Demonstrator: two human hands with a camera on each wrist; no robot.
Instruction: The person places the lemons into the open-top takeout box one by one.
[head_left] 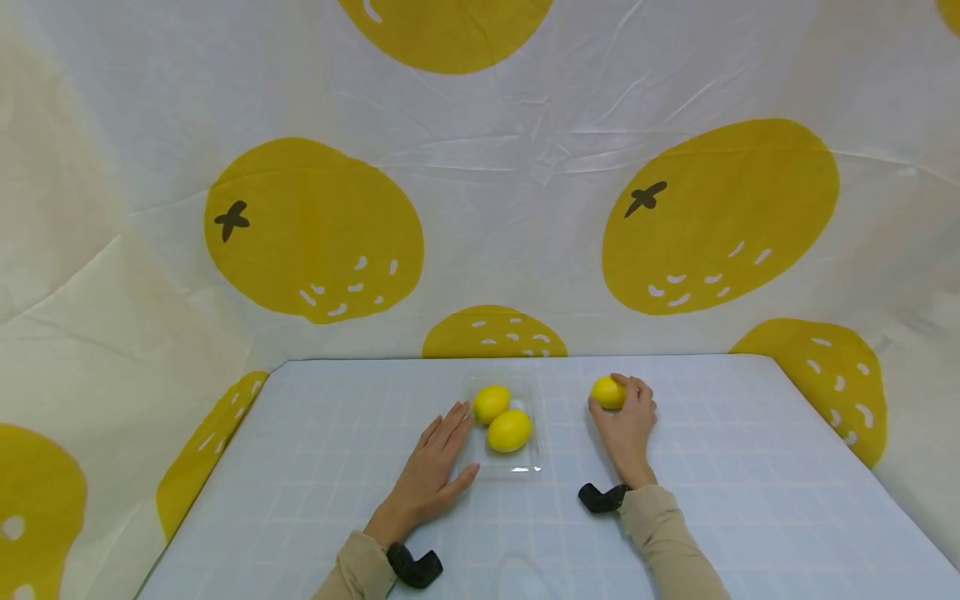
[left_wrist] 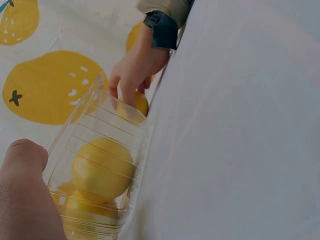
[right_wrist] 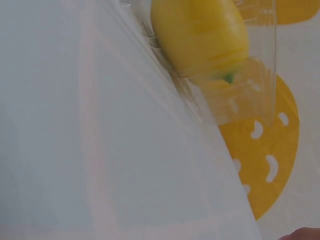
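A clear plastic tray [head_left: 536,463] sits mid-table with two yellow lemons [head_left: 492,402] [head_left: 509,431] inside. My left hand [head_left: 459,442] lies flat on the table against the tray's left side, fingers straight. To the right, my right hand [head_left: 626,398] curls its fingers round a third lemon [head_left: 606,392] that rests on the table. The left wrist view looks through the tray [left_wrist: 115,125] at a lemon [left_wrist: 102,167], with the right hand [left_wrist: 135,70] on the third lemon [left_wrist: 141,103] beyond. In the right wrist view, a lemon [right_wrist: 200,35] shows behind the tray wall [right_wrist: 255,85].
The table [head_left: 750,500] has a pale blue checked cover. A white cloth printed with large yellow fruit [head_left: 315,229] hangs behind it and on both sides. Black wrist mounts [head_left: 415,567] [head_left: 600,497] sit at both cuffs.
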